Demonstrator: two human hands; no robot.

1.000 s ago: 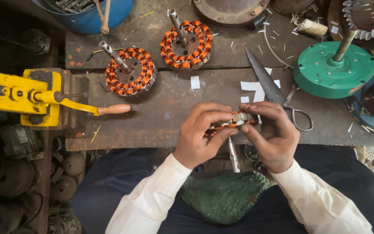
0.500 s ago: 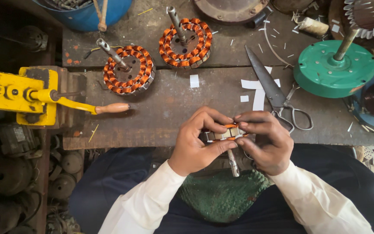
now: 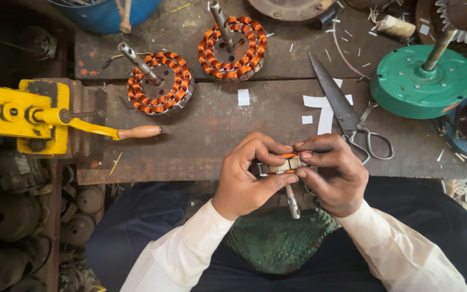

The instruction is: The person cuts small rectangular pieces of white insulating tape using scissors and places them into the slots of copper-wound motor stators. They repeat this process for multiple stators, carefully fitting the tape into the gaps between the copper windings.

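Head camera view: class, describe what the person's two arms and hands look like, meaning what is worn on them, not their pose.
Both arms wear long, loose white sleeves reaching the wrists, slightly creased. The left hand and right hand are bare: no gloves show, and no rings or watch can be seen. The fingernails look short.

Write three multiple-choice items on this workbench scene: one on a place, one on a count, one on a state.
1. Where do the scissors lie?
A. On the bench, right of the white paper strips
B. In the blue tub
C. On the lap

2. How many copper-wound stators stand on the bench, apart from the one in hand?
A. One
B. Two
C. Four

3. How is the small wound stator held?
A. In the left hand only
B. Lying loose
C. Between both hands

Answers: 1 A, they lie beside the strips; 2 B, one and another; 3 C, left hand and right hand pinch it.
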